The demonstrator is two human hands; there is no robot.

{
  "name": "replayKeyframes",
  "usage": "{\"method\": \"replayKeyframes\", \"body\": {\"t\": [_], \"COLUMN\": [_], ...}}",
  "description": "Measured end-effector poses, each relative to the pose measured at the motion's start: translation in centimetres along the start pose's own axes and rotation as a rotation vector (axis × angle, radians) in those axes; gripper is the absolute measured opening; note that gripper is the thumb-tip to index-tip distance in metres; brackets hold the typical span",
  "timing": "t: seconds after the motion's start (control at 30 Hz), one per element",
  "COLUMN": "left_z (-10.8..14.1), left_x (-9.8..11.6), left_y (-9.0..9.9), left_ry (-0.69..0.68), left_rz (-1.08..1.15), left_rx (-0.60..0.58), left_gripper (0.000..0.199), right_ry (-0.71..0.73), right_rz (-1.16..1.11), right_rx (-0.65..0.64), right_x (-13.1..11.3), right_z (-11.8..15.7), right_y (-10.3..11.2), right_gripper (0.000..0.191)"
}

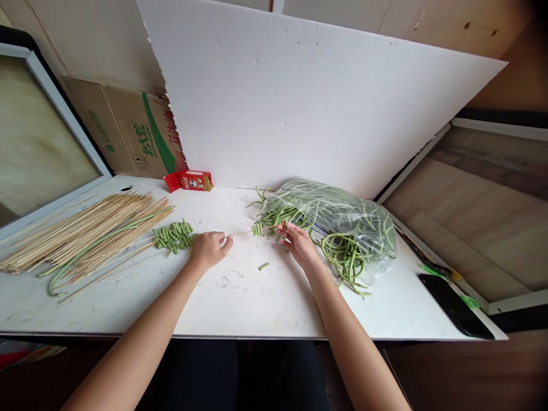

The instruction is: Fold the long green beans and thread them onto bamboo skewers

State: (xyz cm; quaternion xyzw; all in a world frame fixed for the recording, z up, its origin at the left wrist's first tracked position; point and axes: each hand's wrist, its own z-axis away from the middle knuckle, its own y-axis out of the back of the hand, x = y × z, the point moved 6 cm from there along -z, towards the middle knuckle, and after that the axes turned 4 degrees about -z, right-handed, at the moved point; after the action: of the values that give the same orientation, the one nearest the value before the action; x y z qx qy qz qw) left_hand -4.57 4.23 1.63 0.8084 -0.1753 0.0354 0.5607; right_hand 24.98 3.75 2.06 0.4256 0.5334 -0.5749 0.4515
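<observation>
Head view: mid-frame, bean bits [257, 229] are being threaded on a thin stick [242, 233]. It is being pinched by the left hand [209, 249], its tip by the right hand [297, 242], maybe with another bit [285, 225]; a straight push is being called for.

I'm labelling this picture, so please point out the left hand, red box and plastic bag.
Left hand [208, 249]: head view, back of the hand.
Red box [197, 181]: head view, printed side.
Plastic bag [338, 209]: head view, middle.
</observation>
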Motion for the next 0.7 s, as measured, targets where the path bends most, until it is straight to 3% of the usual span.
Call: {"method": "replayKeyframes", "body": {"t": [0.23, 0.7], "left_z": [0.02, -0.09], "left_x": [0.06, 0.16], "left_y": [0.04, 0.07], "left_ry": [-0.007, 0.009], "left_rz": [0.005, -0.017], "left_rx": [0.009, -0.037], "left_gripper": [0.05, 0.052], "right_ry": [-0.026, -0.005], "right_rz": [-0.111, -0.066], "right_rx": [0.013, 0.046], "right_x": [0.38, 0.53], "right_z": [-0.13, -0.29], "right_y": [0.17, 0.5], "right_gripper": [0.05, 0.049]}}
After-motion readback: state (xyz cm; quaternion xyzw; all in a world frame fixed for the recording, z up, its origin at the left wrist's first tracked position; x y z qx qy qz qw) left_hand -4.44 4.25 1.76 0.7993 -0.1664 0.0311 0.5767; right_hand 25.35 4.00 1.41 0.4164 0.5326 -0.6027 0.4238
